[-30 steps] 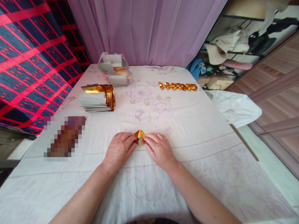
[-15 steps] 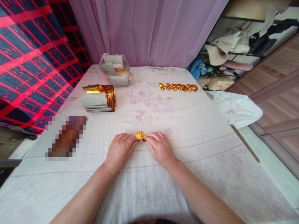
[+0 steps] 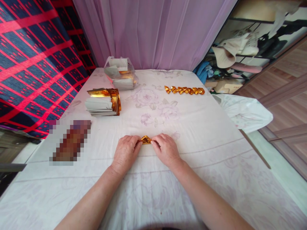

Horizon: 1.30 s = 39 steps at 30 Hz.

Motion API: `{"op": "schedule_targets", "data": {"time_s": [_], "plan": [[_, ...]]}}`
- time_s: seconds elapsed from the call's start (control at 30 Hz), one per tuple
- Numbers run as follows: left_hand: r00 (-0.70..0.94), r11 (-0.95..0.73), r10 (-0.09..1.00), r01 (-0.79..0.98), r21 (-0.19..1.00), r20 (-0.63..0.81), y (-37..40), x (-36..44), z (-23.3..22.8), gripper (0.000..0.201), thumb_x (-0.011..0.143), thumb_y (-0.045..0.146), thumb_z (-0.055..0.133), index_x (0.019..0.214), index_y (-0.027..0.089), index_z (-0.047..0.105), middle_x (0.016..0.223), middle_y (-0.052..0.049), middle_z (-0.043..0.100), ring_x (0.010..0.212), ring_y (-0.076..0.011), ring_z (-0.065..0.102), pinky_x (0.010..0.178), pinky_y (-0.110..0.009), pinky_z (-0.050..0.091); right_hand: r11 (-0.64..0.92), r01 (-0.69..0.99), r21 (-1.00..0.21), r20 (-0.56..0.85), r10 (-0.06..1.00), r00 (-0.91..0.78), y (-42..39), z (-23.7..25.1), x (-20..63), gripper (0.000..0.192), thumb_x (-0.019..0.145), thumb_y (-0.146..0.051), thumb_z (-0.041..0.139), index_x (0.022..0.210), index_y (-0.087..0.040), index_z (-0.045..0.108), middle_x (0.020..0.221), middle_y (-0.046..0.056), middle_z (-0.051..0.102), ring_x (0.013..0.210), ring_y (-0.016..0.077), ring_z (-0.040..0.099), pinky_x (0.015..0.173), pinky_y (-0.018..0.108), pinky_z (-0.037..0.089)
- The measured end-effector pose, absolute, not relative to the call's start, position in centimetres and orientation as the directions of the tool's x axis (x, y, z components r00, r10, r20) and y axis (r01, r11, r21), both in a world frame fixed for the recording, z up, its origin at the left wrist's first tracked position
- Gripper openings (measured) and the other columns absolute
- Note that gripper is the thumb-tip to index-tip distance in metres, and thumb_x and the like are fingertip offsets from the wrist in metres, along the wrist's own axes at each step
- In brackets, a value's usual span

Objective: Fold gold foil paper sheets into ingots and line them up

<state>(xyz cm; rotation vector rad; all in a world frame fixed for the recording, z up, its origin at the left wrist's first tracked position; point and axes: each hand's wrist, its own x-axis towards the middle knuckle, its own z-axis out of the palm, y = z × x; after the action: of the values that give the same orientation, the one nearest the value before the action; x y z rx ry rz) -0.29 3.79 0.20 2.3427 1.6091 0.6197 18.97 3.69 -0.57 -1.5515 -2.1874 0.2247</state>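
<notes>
A small piece of folded gold foil paper [image 3: 146, 139] lies on the tablecloth between my hands, its middle raised to a point. My left hand [image 3: 127, 149] grips its left end with thumb and fingers. At the right end, my right hand [image 3: 167, 149] pinches it in the same way. The fingertips cover both ends of the paper. Farther off to the left lies a stack of gold and grey foil paper sheets [image 3: 103, 103]. Toward the back right, a row of folded gold pieces [image 3: 184, 90] sits on the cloth.
A clear plastic bag [image 3: 121, 73] with more sheets stands at the back left. A blurred-out flat item [image 3: 72, 140] lies near the left edge. The table has a pale floral cloth [image 3: 153, 179]. Right of it are a white bag [image 3: 251, 111] and crowded shelves [image 3: 240, 59].
The foil paper's raised middle looks narrower and more pointed, with a darker shine. Both hands keep their hold on its ends. The whole view has shifted slightly.
</notes>
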Motion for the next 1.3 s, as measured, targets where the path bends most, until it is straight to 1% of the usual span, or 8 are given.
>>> {"op": "schedule_targets", "data": {"time_s": [0.2,0.5,0.63,0.73,0.83,1.0,1.2,1.3], "plan": [[0.28,-0.342,0.937,0.857,0.385,0.208,4.1,0.0,0.3,0.016,0.094,0.028,0.049,0.091,0.021,0.063,0.084,-0.004,0.071,0.079,-0.0241,0.062,0.074,-0.038,0.045,0.312,0.887,-0.341,0.232,0.942,-0.242,3.8,-0.6,18.7,0.014,0.092,-0.022,0.054,0.082,-0.021,0.063,0.08,0.003,0.066,0.078,0.019,0.059,0.071,0.032,0.038],[0.278,-0.313,0.949,0.882,0.352,0.148,4.3,0.2,0.4,0.016,0.095,0.029,0.05,0.091,0.02,0.064,0.087,-0.005,0.069,0.082,-0.0242,0.061,0.076,-0.038,0.044,0.256,0.92,-0.298,0.206,0.958,-0.199,3.8,-0.7,18.2,0.008,0.09,-0.019,0.055,0.087,-0.02,0.062,0.081,0.003,0.066,0.079,0.0194,0.059,0.071,0.032,0.036],[0.278,-0.318,0.947,0.884,0.343,0.162,4.4,0.2,0.2,0.018,0.095,0.029,0.051,0.093,0.02,0.066,0.089,-0.006,0.068,0.084,-0.0248,0.061,0.078,-0.039,0.045,0.268,0.919,-0.288,0.246,0.948,-0.2,3.7,-0.9,18.1,0.009,0.09,-0.019,0.055,0.088,-0.02,0.064,0.082,0.003,0.065,0.08,0.02,0.058,0.072,0.032,0.036],[0.275,-0.32,0.945,0.884,0.342,0.175,4.4,0.2,0.1,0.021,0.096,0.03,0.048,0.092,0.02,0.067,0.088,-0.007,0.068,0.083,-0.0254,0.061,0.077,-0.04,0.045,0.287,0.912,-0.293,0.275,0.939,-0.207,3.6,-0.9,18.1,0.01,0.091,-0.022,0.055,0.087,-0.021,0.064,0.082,0.004,0.065,0.08,0.0199,0.058,0.072,0.032,0.036],[0.275,-0.323,0.944,0.883,0.341,0.182,4.4,0.1,0.0,0.024,0.096,0.032,0.047,0.092,0.02,0.067,0.088,-0.007,0.068,0.083,-0.0257,0.061,0.075,-0.04,0.045,0.269,0.915,-0.299,0.266,0.945,-0.191,3.5,-0.9,18.0,0.011,0.09,-0.03,0.059,0.086,-0.021,0.065,0.084,0.005,0.064,0.08,0.0203,0.058,0.071,0.032,0.037],[0.284,-0.347,0.932,0.879,0.327,0.226,4.4,0.1,-0.3,0.025,0.096,0.033,0.046,0.095,0.02,0.068,0.089,-0.008,0.067,0.084,-0.0254,0.06,0.076,-0.04,0.046,0.221,0.927,-0.303,0.183,0.968,-0.17,3.8,-0.3,17.8,0.008,0.088,-0.029,0.063,0.09,-0.022,0.065,0.089,0.005,0.065,0.083,0.02,0.06,0.072,0.031,0.039],[0.293,-0.367,0.921,0.876,0.314,0.258,4.5,0.0,-0.5,0.024,0.095,0.031,0.048,0.097,0.02,0.069,0.093,-0.009,0.068,0.087,-0.0255,0.06,0.081,-0.041,0.047,0.111,0.938,-0.328,-0.025,0.992,-0.126,5.0,1.4,17.4,0.007,0.087,-0.03,0.065,0.09,-0.024,0.066,0.096,0.004,0.067,0.088,0.0192,0.064,0.071,0.03,0.042],[0.297,-0.378,0.915,0.868,0.323,0.272,4.6,-0.1,-0.6,0.022,0.093,0.029,0.051,0.097,0.019,0.07,0.094,-0.008,0.069,0.088,-0.0252,0.061,0.084,-0.041,0.047,0.082,0.938,-0.338,-0.065,0.992,-0.11,5.4,2.0,17.2,0.006,0.086,-0.029,0.066,0.089,-0.024,0.068,0.098,0.004,0.068,0.092,0.0194,0.064,0.072,0.029,0.043]]}}
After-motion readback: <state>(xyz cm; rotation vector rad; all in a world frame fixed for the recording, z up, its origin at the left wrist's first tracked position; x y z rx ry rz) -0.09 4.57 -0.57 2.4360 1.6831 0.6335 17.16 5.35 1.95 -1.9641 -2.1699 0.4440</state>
